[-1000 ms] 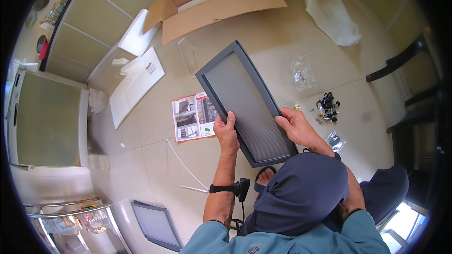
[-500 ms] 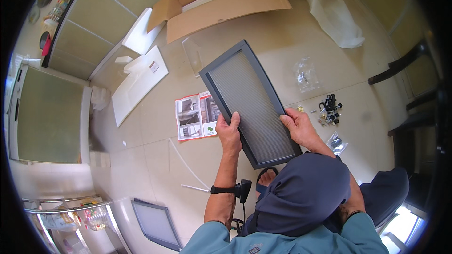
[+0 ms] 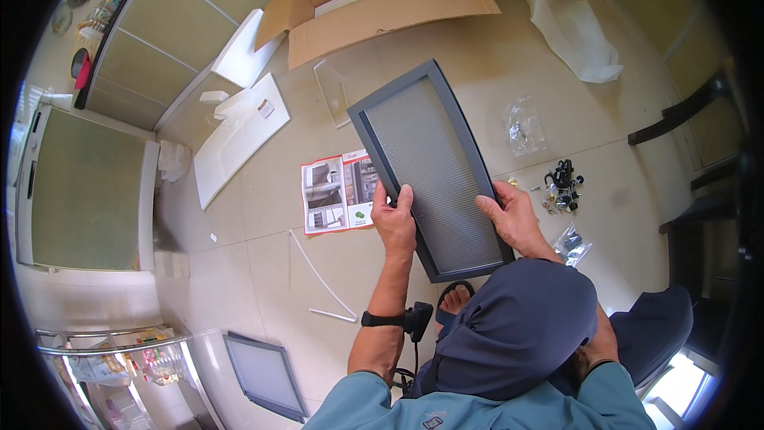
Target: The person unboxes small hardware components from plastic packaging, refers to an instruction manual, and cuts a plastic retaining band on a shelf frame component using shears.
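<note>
Between my hands is a rectangular dark grey framed panel (image 3: 434, 159) with a finely ribbed, translucent grey middle. It slants, its far end tipped to the left, its near end close to my knee. My left hand (image 3: 395, 220) grips the left long edge, thumb on top and fingers curled under. My right hand (image 3: 513, 216) holds the right long edge the same way, a little above my knee. Partly covered by the panel, a printed leaflet (image 3: 325, 195) with pictures lies on the floor beyond my left hand.
Black and metal fittings (image 3: 562, 187) and clear plastic bags (image 3: 524, 126) lie to the right. An opened cardboard box (image 3: 390, 22) stands at the far side. White foam pieces (image 3: 243, 139) sit far left; another framed panel (image 3: 265, 374) rests near left, beside a thin white strip (image 3: 322, 283).
The panel has turned slightly, its far end shifting right and away from me. Both hands keep their grip on its edges. The whole view has shifted slightly.
</note>
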The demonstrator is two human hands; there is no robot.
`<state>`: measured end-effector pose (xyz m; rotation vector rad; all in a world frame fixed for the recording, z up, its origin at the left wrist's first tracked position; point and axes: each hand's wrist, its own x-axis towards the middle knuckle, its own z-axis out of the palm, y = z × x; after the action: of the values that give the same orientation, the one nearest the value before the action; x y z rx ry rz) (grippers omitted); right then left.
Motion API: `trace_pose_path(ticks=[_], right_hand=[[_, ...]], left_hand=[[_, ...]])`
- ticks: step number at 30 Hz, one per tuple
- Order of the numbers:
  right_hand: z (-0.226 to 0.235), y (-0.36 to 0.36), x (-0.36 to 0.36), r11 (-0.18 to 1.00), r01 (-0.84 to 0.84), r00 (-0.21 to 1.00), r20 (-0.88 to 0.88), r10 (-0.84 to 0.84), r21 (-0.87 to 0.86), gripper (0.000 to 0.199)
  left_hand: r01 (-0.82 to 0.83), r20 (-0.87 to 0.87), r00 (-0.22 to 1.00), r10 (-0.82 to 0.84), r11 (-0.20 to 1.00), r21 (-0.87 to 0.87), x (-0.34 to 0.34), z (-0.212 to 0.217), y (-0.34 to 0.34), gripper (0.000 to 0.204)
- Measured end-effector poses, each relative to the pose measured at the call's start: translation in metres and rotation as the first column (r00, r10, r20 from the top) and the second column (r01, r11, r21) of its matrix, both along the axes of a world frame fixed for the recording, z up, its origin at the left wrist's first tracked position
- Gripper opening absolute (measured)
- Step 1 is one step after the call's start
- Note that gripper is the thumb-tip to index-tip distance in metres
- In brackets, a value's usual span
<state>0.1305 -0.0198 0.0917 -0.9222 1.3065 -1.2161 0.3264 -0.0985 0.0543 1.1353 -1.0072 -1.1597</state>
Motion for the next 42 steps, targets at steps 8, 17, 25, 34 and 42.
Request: trace_pose_path(ticks=[8, 17, 25, 34, 42], right_hand=[[0.044, 0.004, 0.025, 0.974, -0.081, 0.889, -0.456, -0.025, -0.212, 0.027], [0.03, -0.01, 0.024, 0.949, -0.114, 0.886, -0.462, -0.037, -0.295, 0.029], [0.027, -0.007, 0.019, 0.955, -0.102, 0.84, -0.538, -0.067, -0.278, 0.026], [0.032, -0.01, 0.007, 0.993, 0.011, 0.809, -0.583, -0.076, -0.114, 0.024], [0.022, -0.015, -0.015, 0.996, 0.091, 0.781, -0.621, -0.065, 0.01, 0.022]], left_hand=[[-0.202, 0.183, 0.966, 0.184, 0.975, 0.087, -0.031, -0.041, -0.021, 0.028], [-0.128, 0.044, 0.992, 0.122, 0.977, 0.168, -0.062, -0.06, -0.031, 0.029], [-0.145, 0.224, 0.969, 0.106, 0.976, 0.165, -0.06, -0.067, -0.025, 0.032], [-0.077, -0.155, 0.983, 0.097, 0.989, 0.126, -0.033, -0.098, -0.038, 0.025], [-0.053, -0.204, 0.974, 0.097, 0.977, 0.208, -0.05, -0.046, -0.018, 0.022]])
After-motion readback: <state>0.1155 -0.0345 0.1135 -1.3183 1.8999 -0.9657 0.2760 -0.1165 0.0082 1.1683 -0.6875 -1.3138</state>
